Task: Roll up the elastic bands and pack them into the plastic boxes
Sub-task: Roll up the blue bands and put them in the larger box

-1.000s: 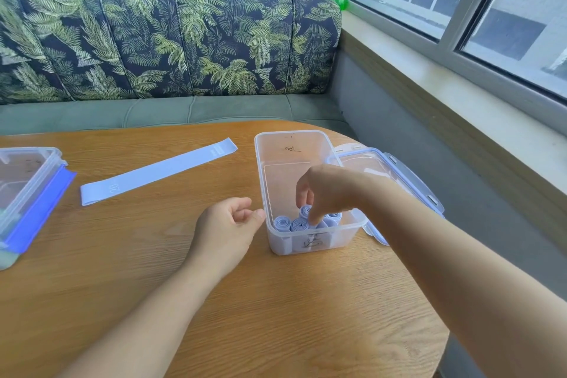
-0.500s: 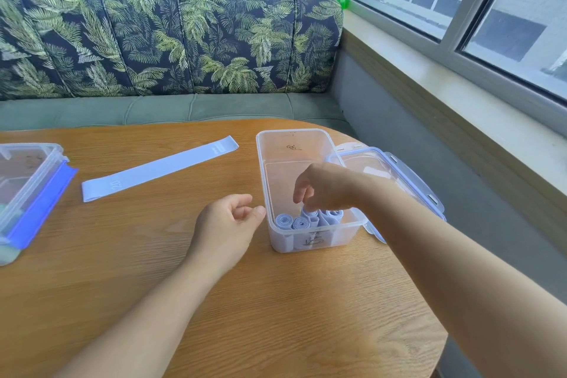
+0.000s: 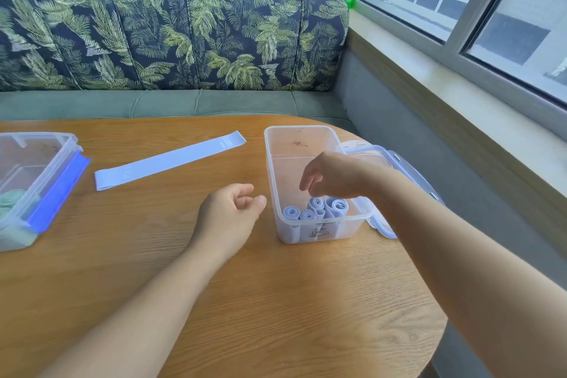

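Head: lid [image 3: 372, 151] behind right hand [image 3: 331, 176]

Two plastic boxes stand on the bench [image 3: 276, 301]: a right box [image 3: 302, 128] and a left box [image 3: 46, 136]. Four rolled bands [image 3: 307, 214], one flat band [image 3: 168, 159], one loose lid [image 3: 372, 149].

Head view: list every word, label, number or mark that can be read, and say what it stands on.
No text is legible.
Dark mark on the near wall of the clear box: too blurred to read.
Small mark on its far wall: too small.
Faint print on the flat elastic band: too faint.
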`<action>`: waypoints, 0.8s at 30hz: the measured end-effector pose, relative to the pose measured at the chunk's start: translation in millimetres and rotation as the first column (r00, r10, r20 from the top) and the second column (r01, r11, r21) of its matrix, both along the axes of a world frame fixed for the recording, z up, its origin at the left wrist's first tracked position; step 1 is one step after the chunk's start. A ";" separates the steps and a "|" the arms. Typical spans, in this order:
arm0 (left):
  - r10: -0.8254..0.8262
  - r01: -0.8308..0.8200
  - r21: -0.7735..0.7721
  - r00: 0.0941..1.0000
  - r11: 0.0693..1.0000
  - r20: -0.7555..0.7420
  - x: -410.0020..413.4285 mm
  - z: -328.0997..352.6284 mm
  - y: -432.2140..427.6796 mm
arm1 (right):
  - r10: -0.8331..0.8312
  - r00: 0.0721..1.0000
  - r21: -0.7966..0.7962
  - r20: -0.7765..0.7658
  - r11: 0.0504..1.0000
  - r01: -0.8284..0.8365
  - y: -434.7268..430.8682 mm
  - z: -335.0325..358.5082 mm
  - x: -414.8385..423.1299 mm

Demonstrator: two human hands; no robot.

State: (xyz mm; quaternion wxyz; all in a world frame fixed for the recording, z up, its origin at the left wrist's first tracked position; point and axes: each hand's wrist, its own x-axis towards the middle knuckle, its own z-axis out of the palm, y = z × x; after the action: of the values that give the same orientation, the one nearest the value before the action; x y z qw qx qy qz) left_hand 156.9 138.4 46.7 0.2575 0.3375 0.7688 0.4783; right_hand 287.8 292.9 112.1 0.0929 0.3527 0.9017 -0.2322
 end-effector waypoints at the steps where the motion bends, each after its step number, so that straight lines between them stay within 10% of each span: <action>1: 0.004 -0.004 0.003 1.000 1.000 0.003 -0.4 0.7 -1.3 | -0.009 1.000 0.001 -0.004 1.000 0.009 -1.4 1.3 -0.8; 14: -0.026 -0.006 -0.188 0.986 0.982 -0.166 -62.1 -5.9 -86.4 | -0.052 0.953 0.040 -0.298 0.997 0.067 -71.8 23.8 -28.4; 24: -0.396 0.093 -0.645 0.852 0.759 -0.343 -131.6 -26.8 -151.9 | -0.016 0.965 -0.087 -0.261 0.996 -0.007 -146.1 -11.4 -84.8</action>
State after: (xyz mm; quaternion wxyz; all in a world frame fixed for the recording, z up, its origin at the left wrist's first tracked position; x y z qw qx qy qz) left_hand 25.3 -13.5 20.0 0.2244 0.4406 0.8661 0.0734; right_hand 203.0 146.8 100.7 -0.0122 0.3167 0.8943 -0.3160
